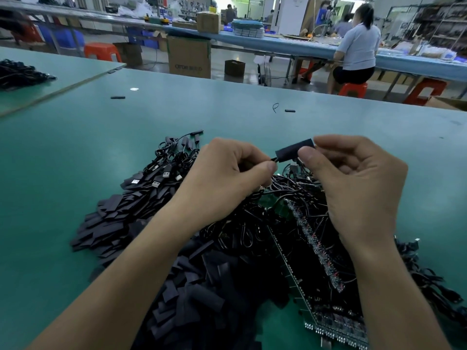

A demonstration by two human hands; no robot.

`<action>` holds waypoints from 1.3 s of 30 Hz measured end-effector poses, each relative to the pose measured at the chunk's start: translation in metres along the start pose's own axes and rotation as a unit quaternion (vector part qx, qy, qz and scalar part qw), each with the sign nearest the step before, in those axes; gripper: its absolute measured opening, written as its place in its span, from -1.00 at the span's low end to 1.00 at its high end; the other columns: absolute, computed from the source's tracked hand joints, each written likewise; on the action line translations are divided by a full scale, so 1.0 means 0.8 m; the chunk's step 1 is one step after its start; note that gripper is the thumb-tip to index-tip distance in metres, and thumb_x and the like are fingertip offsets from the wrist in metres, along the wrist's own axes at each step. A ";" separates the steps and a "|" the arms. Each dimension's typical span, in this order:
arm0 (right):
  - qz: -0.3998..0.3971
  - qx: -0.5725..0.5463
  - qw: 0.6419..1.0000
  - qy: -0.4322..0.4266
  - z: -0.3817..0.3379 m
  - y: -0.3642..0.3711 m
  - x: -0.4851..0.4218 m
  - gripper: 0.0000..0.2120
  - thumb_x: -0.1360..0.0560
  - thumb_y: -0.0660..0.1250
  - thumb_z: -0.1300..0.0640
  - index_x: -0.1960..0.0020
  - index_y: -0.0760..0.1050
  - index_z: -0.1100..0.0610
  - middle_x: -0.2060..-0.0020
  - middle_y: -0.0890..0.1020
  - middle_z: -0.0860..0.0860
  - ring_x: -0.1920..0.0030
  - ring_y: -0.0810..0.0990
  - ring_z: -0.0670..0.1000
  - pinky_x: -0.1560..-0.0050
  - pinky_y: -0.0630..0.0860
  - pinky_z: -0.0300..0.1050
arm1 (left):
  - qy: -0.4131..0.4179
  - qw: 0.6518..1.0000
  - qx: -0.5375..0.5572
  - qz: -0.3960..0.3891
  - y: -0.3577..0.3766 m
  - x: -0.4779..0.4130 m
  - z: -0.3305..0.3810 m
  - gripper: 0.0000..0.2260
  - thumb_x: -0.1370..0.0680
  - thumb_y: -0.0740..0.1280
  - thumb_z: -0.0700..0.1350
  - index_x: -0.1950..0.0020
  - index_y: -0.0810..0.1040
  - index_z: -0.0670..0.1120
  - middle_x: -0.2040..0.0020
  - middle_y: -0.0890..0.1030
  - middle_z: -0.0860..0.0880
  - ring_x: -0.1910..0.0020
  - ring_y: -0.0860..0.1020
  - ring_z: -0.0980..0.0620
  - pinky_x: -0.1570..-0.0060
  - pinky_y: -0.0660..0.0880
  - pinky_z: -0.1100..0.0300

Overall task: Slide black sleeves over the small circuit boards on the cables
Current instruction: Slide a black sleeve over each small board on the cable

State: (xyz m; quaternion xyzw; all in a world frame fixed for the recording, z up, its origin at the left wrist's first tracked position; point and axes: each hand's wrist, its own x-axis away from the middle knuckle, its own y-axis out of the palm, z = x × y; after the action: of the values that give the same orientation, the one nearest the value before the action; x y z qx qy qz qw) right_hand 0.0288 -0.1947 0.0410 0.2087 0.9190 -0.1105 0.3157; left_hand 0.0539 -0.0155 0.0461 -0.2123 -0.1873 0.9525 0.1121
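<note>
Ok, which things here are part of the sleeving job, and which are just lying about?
In the job:
black sleeve, pinched by the right hand
cable, pinched by the left hand
sleeve pile
cables with circuit boards

Lying about:
stray black piece
wire loop
cardboard box
red stool
far cable heap

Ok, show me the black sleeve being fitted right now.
Head view, just right of centre: the black sleeve is pinched by the right hand, with the left hand pinching the cable at its left end, above the cable pile.
</note>
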 end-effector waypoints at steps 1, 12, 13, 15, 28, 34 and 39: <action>0.000 -0.003 1.000 0.002 0.000 0.001 0.000 -0.78 -0.40 0.57 0.11 0.05 0.62 -0.13 0.22 0.72 -0.21 0.20 0.70 -0.14 0.14 0.58 -0.33 | 0.001 1.000 0.004 0.002 0.001 0.000 0.001 -0.85 -0.56 0.43 -0.06 0.19 0.70 -0.03 0.30 0.70 -0.04 0.25 0.63 -0.22 0.22 0.58 -0.19; -0.020 -0.048 0.998 0.040 0.001 0.014 0.008 -0.68 -0.39 0.58 0.18 -0.07 0.62 -0.08 0.16 0.74 -0.13 0.17 0.73 -0.08 0.05 0.66 -0.18 | 0.029 0.999 0.008 0.025 0.008 0.001 0.003 -0.87 -0.57 0.43 -0.11 0.18 0.69 -0.04 0.31 0.70 0.05 0.31 0.65 -0.03 0.26 0.58 -0.04; -0.021 -0.054 0.997 0.045 0.000 0.014 0.008 -0.69 -0.39 0.57 0.18 -0.07 0.62 -0.07 0.16 0.74 -0.12 0.17 0.73 -0.07 0.05 0.66 -0.17 | 0.030 0.999 0.009 0.028 0.008 0.001 0.003 -0.87 -0.57 0.43 -0.11 0.18 0.68 -0.03 0.32 0.69 0.07 0.32 0.65 0.00 0.26 0.58 -0.02; -0.023 -0.065 0.996 0.050 -0.001 0.014 0.008 -0.69 -0.41 0.56 0.17 -0.11 0.62 -0.03 0.17 0.74 -0.09 0.16 0.74 -0.05 0.06 0.66 -0.16 | 0.030 0.999 0.007 0.029 0.007 0.000 0.003 -0.87 -0.57 0.43 -0.10 0.18 0.68 -0.02 0.32 0.69 0.09 0.33 0.65 0.04 0.25 0.58 0.01; -0.034 -0.094 0.993 0.060 -0.015 0.021 0.011 -0.73 -0.50 0.46 0.23 -0.08 0.50 -0.04 0.22 0.74 -0.07 0.25 0.71 -0.07 0.21 0.58 -0.28 | 0.036 0.999 0.023 0.029 0.009 0.001 0.006 -0.88 -0.57 0.42 -0.09 0.16 0.68 0.00 0.32 0.68 -0.01 0.31 0.63 -0.05 0.28 0.55 0.00; 0.019 -0.151 0.984 0.095 -0.019 0.010 0.005 -0.78 -0.52 0.42 0.31 -0.02 0.46 0.05 0.26 0.72 0.03 0.27 0.70 0.03 0.28 0.55 -0.19 | -0.028 0.995 -0.007 -0.097 0.002 -0.002 -0.016 -0.55 -0.33 0.48 0.30 -0.17 0.54 0.25 -0.03 0.63 0.23 0.04 0.63 0.29 0.05 0.62 0.25; 0.056 -0.173 0.975 0.128 -0.020 0.005 0.001 -0.78 -0.53 0.41 0.33 -0.03 0.44 0.09 0.29 0.71 0.07 0.28 0.69 0.06 0.28 0.55 -0.18 | -0.053 0.987 0.003 -0.153 0.010 -0.006 -0.034 -0.82 -0.45 0.54 0.06 0.03 0.60 0.10 0.13 0.69 0.04 0.16 0.68 0.10 0.12 0.63 0.05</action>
State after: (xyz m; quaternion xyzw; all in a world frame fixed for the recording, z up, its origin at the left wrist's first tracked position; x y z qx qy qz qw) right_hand 0.0215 -0.1852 0.0522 0.2146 0.9437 0.0960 0.2327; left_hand 0.0690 -0.0157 0.0219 -0.1303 -0.2205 0.9346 0.2468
